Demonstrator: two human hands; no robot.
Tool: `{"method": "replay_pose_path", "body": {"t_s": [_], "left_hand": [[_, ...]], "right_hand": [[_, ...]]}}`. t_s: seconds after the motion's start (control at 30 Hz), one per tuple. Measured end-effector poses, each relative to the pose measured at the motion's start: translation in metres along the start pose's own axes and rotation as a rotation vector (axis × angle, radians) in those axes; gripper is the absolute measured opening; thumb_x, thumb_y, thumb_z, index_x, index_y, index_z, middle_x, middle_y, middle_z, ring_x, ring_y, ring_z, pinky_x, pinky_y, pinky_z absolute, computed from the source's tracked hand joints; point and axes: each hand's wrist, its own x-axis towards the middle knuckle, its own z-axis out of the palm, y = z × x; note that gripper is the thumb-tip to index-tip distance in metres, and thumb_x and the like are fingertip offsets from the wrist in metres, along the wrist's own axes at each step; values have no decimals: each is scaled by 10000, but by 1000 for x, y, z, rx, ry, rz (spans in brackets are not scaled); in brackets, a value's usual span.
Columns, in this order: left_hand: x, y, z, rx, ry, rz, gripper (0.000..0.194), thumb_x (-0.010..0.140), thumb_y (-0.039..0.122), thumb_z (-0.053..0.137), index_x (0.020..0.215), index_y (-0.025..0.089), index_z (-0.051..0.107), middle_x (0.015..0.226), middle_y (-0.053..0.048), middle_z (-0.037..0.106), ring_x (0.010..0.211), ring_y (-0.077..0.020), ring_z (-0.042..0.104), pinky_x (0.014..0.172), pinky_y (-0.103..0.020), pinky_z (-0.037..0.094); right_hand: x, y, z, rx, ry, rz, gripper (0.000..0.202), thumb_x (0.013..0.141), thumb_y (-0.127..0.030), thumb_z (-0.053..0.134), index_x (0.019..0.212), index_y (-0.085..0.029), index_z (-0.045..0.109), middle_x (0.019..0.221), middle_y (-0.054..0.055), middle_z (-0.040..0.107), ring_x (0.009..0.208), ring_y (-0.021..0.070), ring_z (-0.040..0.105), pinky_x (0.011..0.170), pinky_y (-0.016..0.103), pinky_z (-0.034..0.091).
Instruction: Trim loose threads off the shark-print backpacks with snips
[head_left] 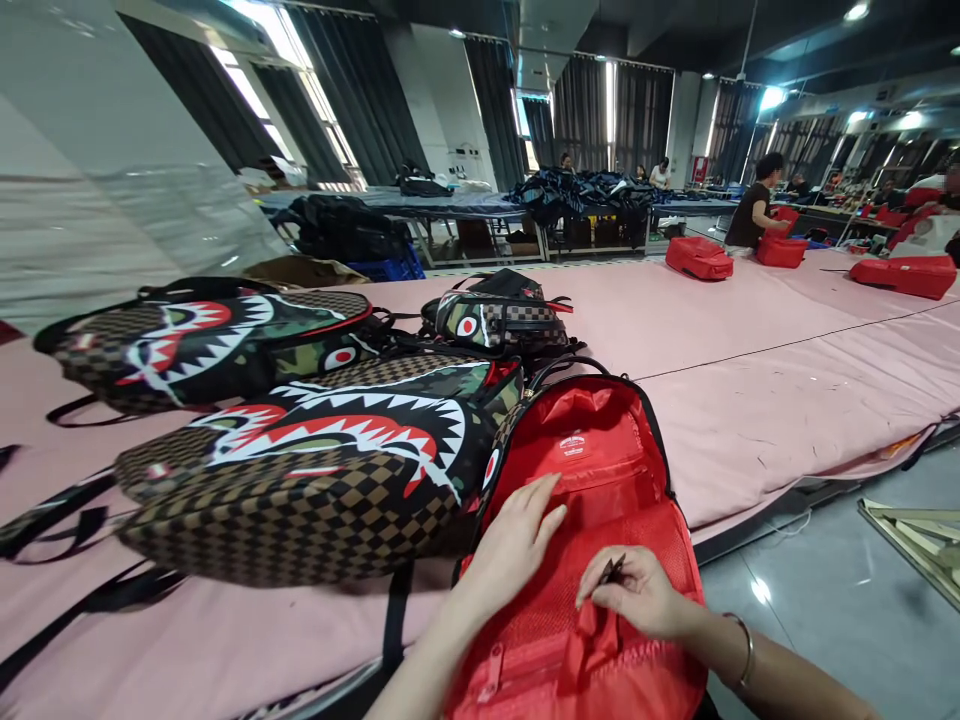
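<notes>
At the bottom centre of the frame, you are working inside an open backpack (600, 470) lying at the near edge of the pink counter (750, 400), its red lining turned up toward you. Your right hand (641, 595) is pinching a small dark tool (613, 570), too small to identify, between thumb and forefinger, right over a loose fold of red fabric (592, 640) at the lower part of the lining. Your left hand (514, 545) is lying flat with fingers spread, pressing the mesh pocket (555, 600) down just beside that fold.

As far as the work shows, the bag is already unzipped and spread wide, and you are dealing with the inner lining; the bag is not yet closed again.

Just left of it, at mid-frame, a shark-mouth backpack (315, 480) is lying zipped, touching the open one. Behind that, two more patterned bags (210, 340) and (499, 315) are resting shut toward the upper left and centre.

Farther back at the upper right, red bags (699, 257) are lying on the counter, and a person (754, 205) is standing at them. Beyond, dark bags are piling up on another counter (465, 205).
</notes>
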Motion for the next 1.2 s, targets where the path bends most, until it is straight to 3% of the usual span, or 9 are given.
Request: {"method": "replay_pose_path", "body": {"t_s": [0.17, 0.3, 0.4, 0.5, 0.63, 0.7, 0.87, 1.0, 1.2], "left_hand": [[-9, -9, 42, 337, 31, -47, 456, 896, 391, 253, 879, 160, 646, 815, -120, 679, 765, -253, 627, 720, -389, 437], [-31, -8, 52, 394, 202, 17, 411, 895, 370, 284, 833, 171, 638, 794, -94, 675, 733, -229, 614, 690, -353, 410], [-41, -6, 53, 446, 309, 75, 360, 887, 339, 329, 778, 180, 632, 723, -66, 665, 670, -212, 601, 655, -334, 393], [-46, -3, 55, 478, 385, 119, 334, 880, 308, 355, 713, 184, 616, 659, -49, 645, 608, -196, 582, 623, -321, 382], [-50, -7, 58, 493, 452, 151, 313, 874, 274, 370, 678, 184, 597, 630, -41, 631, 571, -182, 570, 590, -307, 379], [-50, -12, 59, 486, 460, 164, 307, 871, 268, 370, 678, 187, 595, 626, -37, 628, 577, -187, 574, 592, -311, 387], [-48, -24, 59, 400, 426, 193, 293, 878, 251, 350, 765, 199, 615, 692, -27, 655, 639, -175, 598, 632, -297, 416], [-43, -21, 55, 311, 335, 176, 307, 886, 287, 338, 824, 207, 627, 773, -33, 674, 707, -190, 615, 681, -325, 444], [-40, -19, 54, 154, 191, 97, 333, 872, 361, 349, 855, 209, 645, 867, -53, 690, 792, -240, 624, 772, -424, 465]], "right_hand": [[6, -9, -31, -208, 372, -66, 156, 819, -328, 550, 845, -187, 611, 777, 27, 561, 723, 133, 546, 658, 237, 444], [31, -15, -74, -364, 678, -15, 234, 761, -381, 603, 864, -172, 570, 621, -34, 482, 537, 98, 460, 517, 205, 404], [63, -12, -106, -529, 788, -45, 304, 750, -402, 590, 936, -162, 576, 788, 25, 598, 695, 143, 560, 655, 257, 469], [95, -2, -130, -724, 731, -68, 493, 684, -406, 644, 1103, -161, 556, 1093, 105, 599, 968, 227, 570, 864, 368, 447], [115, 8, -137, -928, 546, -35, 370, 700, -331, 607, 1047, -202, 626, 1036, 73, 652, 966, 239, 594, 873, 386, 461], [107, 8, -130, -995, 460, -105, 317, 740, -206, 498, 1020, -231, 645, 938, 35, 681, 869, 198, 628, 797, 330, 499], [47, -1, -106, -1141, 123, -440, 677, 606, 22, 331, 1181, -253, 558, 936, 15, 670, 836, 126, 630, 695, 217, 509], [12, -7, -100, -1155, 117, -523, 730, 582, 45, 322, 1224, -243, 515, 1086, 28, 637, 968, 132, 605, 771, 249, 517], [6, -13, -96, -1190, 162, -536, 668, 644, 51, 343, 1219, -240, 519, 1089, 26, 638, 979, 144, 610, 746, 270, 541]]}}
